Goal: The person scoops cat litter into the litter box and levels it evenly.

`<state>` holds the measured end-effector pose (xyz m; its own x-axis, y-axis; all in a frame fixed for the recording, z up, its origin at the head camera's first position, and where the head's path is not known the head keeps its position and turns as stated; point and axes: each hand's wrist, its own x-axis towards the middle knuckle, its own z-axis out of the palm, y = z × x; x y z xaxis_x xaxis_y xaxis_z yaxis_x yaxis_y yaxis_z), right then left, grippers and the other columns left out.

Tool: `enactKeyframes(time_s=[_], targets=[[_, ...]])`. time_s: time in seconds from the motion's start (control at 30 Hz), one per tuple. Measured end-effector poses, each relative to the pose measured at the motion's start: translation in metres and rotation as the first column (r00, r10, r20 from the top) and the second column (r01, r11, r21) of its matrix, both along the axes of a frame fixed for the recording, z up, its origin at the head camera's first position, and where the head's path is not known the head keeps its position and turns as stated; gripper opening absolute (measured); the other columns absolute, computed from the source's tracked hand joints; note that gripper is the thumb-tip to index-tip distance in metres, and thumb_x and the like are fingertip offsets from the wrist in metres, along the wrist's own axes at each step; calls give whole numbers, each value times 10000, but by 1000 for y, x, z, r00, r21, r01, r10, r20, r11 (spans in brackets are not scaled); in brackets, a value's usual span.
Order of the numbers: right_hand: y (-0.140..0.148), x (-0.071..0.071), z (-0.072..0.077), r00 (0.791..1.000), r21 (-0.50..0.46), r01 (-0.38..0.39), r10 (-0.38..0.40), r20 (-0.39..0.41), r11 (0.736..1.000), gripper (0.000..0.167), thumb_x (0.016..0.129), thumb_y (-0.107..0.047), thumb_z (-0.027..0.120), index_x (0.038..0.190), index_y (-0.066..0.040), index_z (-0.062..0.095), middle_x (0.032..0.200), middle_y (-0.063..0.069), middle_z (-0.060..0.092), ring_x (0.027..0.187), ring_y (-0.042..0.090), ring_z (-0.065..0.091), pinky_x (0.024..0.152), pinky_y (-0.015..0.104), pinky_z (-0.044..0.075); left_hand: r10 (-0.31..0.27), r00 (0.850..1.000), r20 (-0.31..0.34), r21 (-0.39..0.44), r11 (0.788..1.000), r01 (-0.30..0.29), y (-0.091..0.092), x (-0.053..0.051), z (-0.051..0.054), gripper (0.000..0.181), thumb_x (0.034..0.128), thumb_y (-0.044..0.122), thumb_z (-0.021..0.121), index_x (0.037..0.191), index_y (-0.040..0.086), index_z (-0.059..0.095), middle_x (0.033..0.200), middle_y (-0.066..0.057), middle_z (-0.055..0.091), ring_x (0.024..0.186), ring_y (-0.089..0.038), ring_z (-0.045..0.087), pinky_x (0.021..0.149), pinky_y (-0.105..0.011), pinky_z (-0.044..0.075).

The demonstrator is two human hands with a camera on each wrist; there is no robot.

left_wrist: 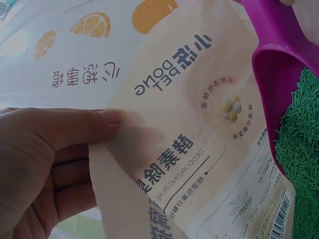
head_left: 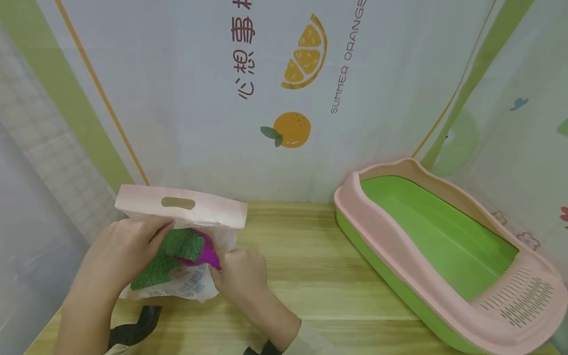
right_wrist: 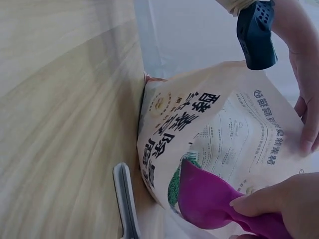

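An opened bag of green pellet cat litter [head_left: 195, 286] leans at the left of the table, its top flap with a handle slot folded up. My left hand [head_left: 122, 249] pinches the bag's upper edge between thumb and fingers, as the left wrist view shows closely. The right hand [head_left: 245, 276] grips the handle of a purple scoop [right_wrist: 212, 199], whose bowl is in the bag's mouth. Green pellets [left_wrist: 304, 129] heap in the scoop, and more green litter [head_left: 155, 271] lies inside the bag below it.
A litter box [head_left: 381, 261] with a green base and pink rim stands at the right, slotted at its near end. In the right wrist view, a slim grey object [right_wrist: 125, 199] lies beside the bag. A printed curtain [head_left: 199, 123] hangs behind the wooden table [head_left: 301, 256].
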<state>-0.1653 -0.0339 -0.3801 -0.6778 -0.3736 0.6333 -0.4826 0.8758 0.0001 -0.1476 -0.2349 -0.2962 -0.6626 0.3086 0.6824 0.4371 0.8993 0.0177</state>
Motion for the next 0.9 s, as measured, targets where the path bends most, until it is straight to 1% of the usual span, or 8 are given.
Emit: enactKeyframes(time_s=[0.13, 0.27, 0.4, 0.5, 0.67, 0.77, 0.9], targets=[[0, 0, -1, 1000, 12, 7, -6, -24, 1000, 221, 802, -413, 814, 824, -250, 666, 460, -111, 489, 402, 68, 318, 391, 220, 156, 10, 1000, 20, 5, 1000, -11, -1, 0, -1, 166, 790, 37, 822, 898, 82, 704, 563, 34, 559, 501, -94, 338, 500, -300, 311], [2, 0, -1, 999, 3, 0, 0, -40, 1000, 236, 795, -407, 819, 841, -254, 645, 457, -116, 479, 398, 64, 310, 392, 219, 151, 9, 1000, 17, 11, 1000, -9, -1, 0, -2, 186, 777, 22, 828, 911, 78, 712, 592, 5, 609, 495, -90, 367, 491, -307, 326], [4, -2, 1, 998, 9, -14, 15, -60, 1000, 226, 795, -401, 822, 787, -246, 657, 461, -120, 497, 398, 50, 301, 395, 204, 147, 0, 1000, 2, 13, 1000, 0, -2, 0, -2, 217, 764, 13, 835, 941, 75, 725, 645, -28, 665, 489, -85, 413, 482, -309, 343], [4, 0, 1, 998, 14, -31, 32, -60, 999, 244, 794, -388, 825, 704, -242, 651, 458, -119, 497, 403, 46, 285, 394, 201, 147, 0, 1000, -1, 17, 1000, 0, -3, 2, -3, 218, 761, 13, 834, 935, 83, 722, 672, -40, 682, 495, -101, 437, 482, -337, 367], [7, 0, 6, 999, 21, -24, 25, -46, 1000, 231, 799, -391, 826, 714, -249, 665, 480, -113, 541, 409, 51, 318, 394, 210, 165, 8, 1000, 26, 36, 999, -9, 0, 2, 1, 170, 798, 39, 816, 922, 99, 718, 653, -12, 650, 521, -133, 435, 509, -395, 404], [10, 0, 8, 999, 20, -20, 20, -27, 1000, 211, 802, -393, 829, 760, -247, 682, 494, -106, 560, 417, 52, 320, 397, 209, 162, 16, 999, 46, 38, 999, -18, 3, 2, 3, 144, 819, 63, 810, 926, 106, 723, 627, 14, 613, 527, -128, 404, 516, -375, 389], [9, 1, 7, 999, 19, -38, 39, -18, 999, 200, 803, -384, 829, 778, -239, 693, 486, -104, 546, 430, 52, 281, 400, 201, 146, 17, 999, 42, 37, 999, -19, 2, 4, 1, 145, 811, 60, 815, 920, 101, 728, 627, 11, 620, 523, -120, 408, 509, -370, 390]])
